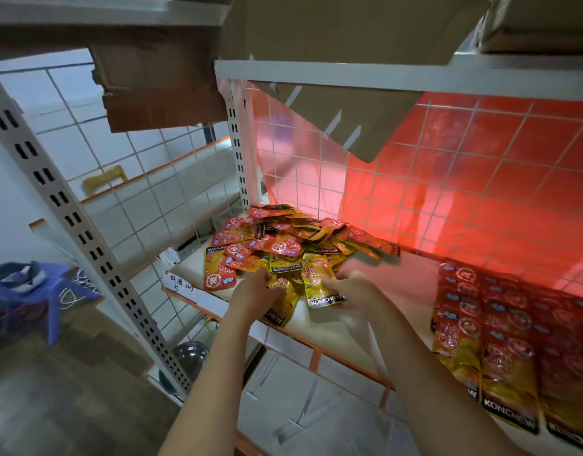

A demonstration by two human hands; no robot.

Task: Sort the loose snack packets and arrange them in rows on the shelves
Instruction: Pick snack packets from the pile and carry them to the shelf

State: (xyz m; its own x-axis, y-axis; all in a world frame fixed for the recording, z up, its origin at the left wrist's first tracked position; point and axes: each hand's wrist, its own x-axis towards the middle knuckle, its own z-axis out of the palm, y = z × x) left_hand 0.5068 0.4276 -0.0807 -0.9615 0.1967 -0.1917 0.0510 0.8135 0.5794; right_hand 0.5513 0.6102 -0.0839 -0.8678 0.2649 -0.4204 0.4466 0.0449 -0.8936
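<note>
While both hands grip them, yellow-red packets (318,284) glossy, crinkled.

White shelf (379,291) bears packet pile (283,238), packet rows (513,340).

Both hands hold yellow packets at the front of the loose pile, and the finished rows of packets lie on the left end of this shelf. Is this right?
Not quite. The head view shows the finished rows on the right end of the shelf. The rest holds: left hand and right hand hold yellow packets before the loose pile.
</note>
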